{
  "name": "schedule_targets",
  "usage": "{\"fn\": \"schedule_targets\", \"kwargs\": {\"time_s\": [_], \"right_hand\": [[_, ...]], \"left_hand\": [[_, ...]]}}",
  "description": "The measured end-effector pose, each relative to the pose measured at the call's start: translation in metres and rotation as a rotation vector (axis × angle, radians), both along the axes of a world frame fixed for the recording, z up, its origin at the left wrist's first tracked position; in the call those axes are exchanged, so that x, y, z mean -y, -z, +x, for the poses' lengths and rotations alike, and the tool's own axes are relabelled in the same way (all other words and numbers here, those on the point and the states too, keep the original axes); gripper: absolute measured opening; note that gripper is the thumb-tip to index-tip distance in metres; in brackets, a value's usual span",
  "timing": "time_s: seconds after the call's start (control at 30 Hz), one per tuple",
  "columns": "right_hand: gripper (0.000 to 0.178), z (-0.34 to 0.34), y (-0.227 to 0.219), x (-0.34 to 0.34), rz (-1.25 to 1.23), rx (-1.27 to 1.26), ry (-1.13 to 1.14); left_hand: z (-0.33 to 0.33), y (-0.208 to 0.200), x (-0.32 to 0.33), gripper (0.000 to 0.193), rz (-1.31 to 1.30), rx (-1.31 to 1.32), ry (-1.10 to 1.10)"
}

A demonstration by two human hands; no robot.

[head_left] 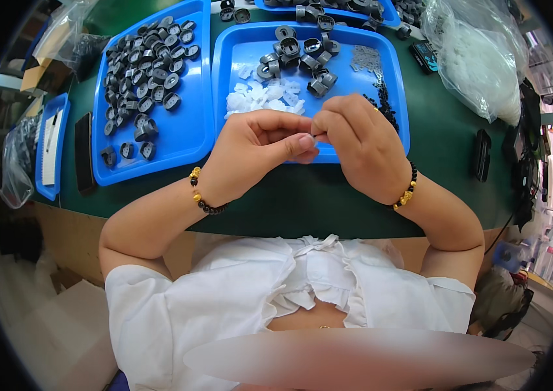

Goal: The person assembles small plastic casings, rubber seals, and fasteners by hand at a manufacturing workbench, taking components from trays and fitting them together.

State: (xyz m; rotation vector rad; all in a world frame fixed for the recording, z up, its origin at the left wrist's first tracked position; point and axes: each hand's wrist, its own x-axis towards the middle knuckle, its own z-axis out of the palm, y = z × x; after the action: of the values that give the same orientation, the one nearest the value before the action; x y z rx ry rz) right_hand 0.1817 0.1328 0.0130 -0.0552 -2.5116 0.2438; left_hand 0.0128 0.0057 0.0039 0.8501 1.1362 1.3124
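Note:
Both hands meet over the near edge of the middle blue tray [224, 58]. My left hand [266, 140] is closed, thumb against curled fingers. Its fingertips touch those of my right hand [361, 140], which is pinched shut. Whatever sits between the fingertips is too small and covered to make out. Just beyond my left hand lies a heap of translucent white plastic pieces [263, 96]. Farther back in the same tray are several dark grey round plastic housings [289, 47]. Small grey parts [366, 58] and tiny black parts [386, 107] lie along its right side, the black ones partly behind my right hand.
A left blue tray [185, 140] holds many grey round caps [149, 72]. Another blue tray [390, 14] stands at the back. A clear bag of white pieces [475, 65] rests at the right, near a black case [483, 155]. A narrow blue tray [46, 189] lies far left.

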Motion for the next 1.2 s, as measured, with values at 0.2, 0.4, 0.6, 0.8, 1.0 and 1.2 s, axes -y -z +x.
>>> {"fn": "schedule_targets", "kwargs": {"time_s": [0.2, 0.4, 0.6, 0.8, 1.0, 1.2], "right_hand": [[0.022, 0.002, 0.0, -0.001, 0.064, 0.008, -0.048], [0.019, 0.007, 0.002, -0.002, -0.165, -0.08, -0.101], [0.01, 0.004, -0.003, 0.005, -0.354, -0.181, -0.02], [0.012, 0.006, -0.003, 0.004, -0.23, -0.174, -0.027], [0.014, 0.004, -0.002, 0.002, -0.257, -0.174, -0.006], [0.013, 0.002, -0.001, 0.006, -0.304, -0.161, -0.027]], "left_hand": [[-0.003, 0.005, 0.002, 0.024, -0.07, 0.143, 0.05], [-0.001, 0.001, 0.003, 0.027, -0.078, 0.212, 0.086], [0.003, 0.003, 0.003, 0.025, -0.025, 0.261, -0.046], [0.003, 0.002, 0.004, 0.023, -0.027, 0.18, -0.02], [0.008, 0.004, 0.005, 0.027, 0.141, -0.006, -0.096], [0.005, 0.006, 0.005, 0.029, 0.215, -0.042, -0.14]]}}
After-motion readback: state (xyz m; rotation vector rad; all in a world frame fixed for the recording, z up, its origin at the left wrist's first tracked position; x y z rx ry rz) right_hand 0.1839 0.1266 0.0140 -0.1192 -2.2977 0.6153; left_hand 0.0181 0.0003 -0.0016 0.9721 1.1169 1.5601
